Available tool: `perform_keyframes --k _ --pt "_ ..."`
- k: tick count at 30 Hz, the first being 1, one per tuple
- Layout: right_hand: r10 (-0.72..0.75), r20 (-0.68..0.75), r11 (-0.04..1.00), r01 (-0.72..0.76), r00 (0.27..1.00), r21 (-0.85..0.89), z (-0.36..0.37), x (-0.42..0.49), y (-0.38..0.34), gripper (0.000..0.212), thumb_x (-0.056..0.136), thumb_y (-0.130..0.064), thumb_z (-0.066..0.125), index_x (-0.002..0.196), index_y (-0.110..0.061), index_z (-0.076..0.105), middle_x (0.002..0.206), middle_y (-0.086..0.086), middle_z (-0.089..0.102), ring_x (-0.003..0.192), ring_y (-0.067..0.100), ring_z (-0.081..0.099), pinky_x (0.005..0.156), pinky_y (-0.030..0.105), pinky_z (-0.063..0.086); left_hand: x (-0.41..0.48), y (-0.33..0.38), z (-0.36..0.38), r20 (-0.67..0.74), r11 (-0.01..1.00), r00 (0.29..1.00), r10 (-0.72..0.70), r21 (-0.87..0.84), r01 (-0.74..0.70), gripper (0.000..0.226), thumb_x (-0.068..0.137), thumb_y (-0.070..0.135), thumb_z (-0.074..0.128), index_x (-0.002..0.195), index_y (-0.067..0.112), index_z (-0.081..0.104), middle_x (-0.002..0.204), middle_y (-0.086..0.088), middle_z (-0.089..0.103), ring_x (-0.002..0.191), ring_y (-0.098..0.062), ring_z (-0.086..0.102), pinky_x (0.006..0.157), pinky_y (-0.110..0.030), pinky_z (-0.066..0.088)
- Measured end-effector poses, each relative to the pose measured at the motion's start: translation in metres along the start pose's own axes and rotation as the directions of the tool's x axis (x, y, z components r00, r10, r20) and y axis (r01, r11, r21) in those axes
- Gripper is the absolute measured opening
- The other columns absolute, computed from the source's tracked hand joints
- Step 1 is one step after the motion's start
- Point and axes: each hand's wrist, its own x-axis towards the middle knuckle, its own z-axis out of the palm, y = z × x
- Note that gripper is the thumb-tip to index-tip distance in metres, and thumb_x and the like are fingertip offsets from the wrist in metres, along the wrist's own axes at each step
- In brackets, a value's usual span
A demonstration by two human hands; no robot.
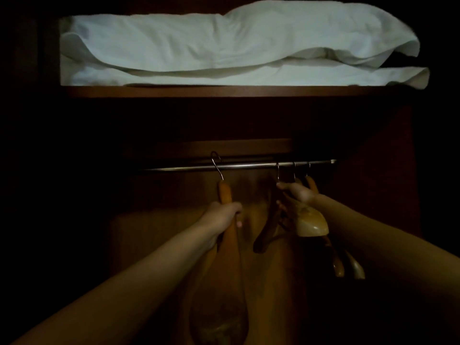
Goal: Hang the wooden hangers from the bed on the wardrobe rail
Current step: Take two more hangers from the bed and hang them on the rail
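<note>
A metal wardrobe rail (pixel 249 166) runs across the dark wardrobe interior. My left hand (pixel 224 215) is closed around a wooden hanger (pixel 225 192), seen end-on, whose metal hook sits over the rail at the left. My right hand (pixel 298 192) grips the top of another wooden hanger (pixel 311 220) that hangs from the rail at the right. Further wooden hangers (pixel 338 265) hang beside it, their hooks close together on the rail's right end. A darker hanger (pixel 266 230) dangles between my hands.
A wooden shelf (pixel 224 91) sits above the rail and carries white pillows (pixel 224 46). The wardrobe's wooden back panel (pixel 256 195) is behind the hangers. The sides of the wardrobe are too dark to make out.
</note>
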Motion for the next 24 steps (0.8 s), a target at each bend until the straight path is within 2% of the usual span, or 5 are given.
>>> perform_keyframes --k 2,7,11,18,24 --pt "0.011 -0.001 1.000 -0.011 1.000 0.013 -0.003 -0.003 0.001 0.052 0.098 -0.010 0.046 0.147 -0.009 0.029 0.135 0.007 0.051 0.127 0.033 0.048 0.095 0.029 0.042 0.006 0.002 0.009 0.005 1.000 1.000 -0.009 0.020 0.009 0.028 0.088 0.017 0.057 0.061 0.010 0.052 0.034 0.002 0.051 0.040 -0.015 0.045 0.047 -0.021 0.038" --pt "-0.014 0.022 0.997 0.015 1.000 -0.074 -0.013 -0.024 -0.002 0.053 0.099 -0.018 0.045 0.149 -0.015 0.026 0.154 0.006 0.033 0.144 0.023 0.027 0.103 0.024 0.034 0.023 0.022 0.037 0.050 0.998 0.999 -0.013 0.061 0.010 0.028 0.092 0.018 0.053 0.066 0.009 0.049 0.057 -0.005 0.048 0.036 -0.013 0.045 0.039 -0.017 0.038" --pt "0.054 0.057 0.996 -0.050 0.997 -0.076 -0.023 -0.034 -0.002 0.049 0.099 -0.013 0.047 0.145 -0.006 0.032 0.152 0.007 0.037 0.141 0.022 0.034 0.109 0.028 0.032 0.046 0.035 0.064 0.065 0.999 0.998 -0.001 0.051 -0.002 0.026 0.091 0.011 0.050 0.065 0.008 0.048 0.060 -0.006 0.047 0.047 -0.016 0.044 0.045 -0.022 0.038" --pt "0.041 0.033 0.999 -0.042 0.999 0.017 -0.027 -0.035 0.002 0.046 0.101 -0.013 0.042 0.145 -0.007 0.034 0.150 0.011 0.040 0.136 0.029 0.041 0.100 0.036 0.042 0.071 0.034 0.095 0.071 0.993 0.997 -0.022 0.119 0.013 0.030 0.092 0.006 0.045 0.062 0.007 0.045 0.059 -0.005 0.043 0.046 -0.014 0.041 0.033 -0.016 0.037" --pt "0.032 0.057 0.999 -0.033 0.998 0.004 -0.028 -0.035 0.001 0.042 0.102 -0.006 0.033 0.144 -0.001 0.033 0.153 0.013 0.036 0.140 0.028 0.036 0.105 0.034 0.037 0.096 0.022 0.099 0.075 0.992 0.997 -0.024 0.128 0.014 0.018 0.093 0.009 0.046 0.092 -0.001 0.062 0.063 -0.006 0.046 0.048 -0.014 0.043 0.030 -0.015 0.036"
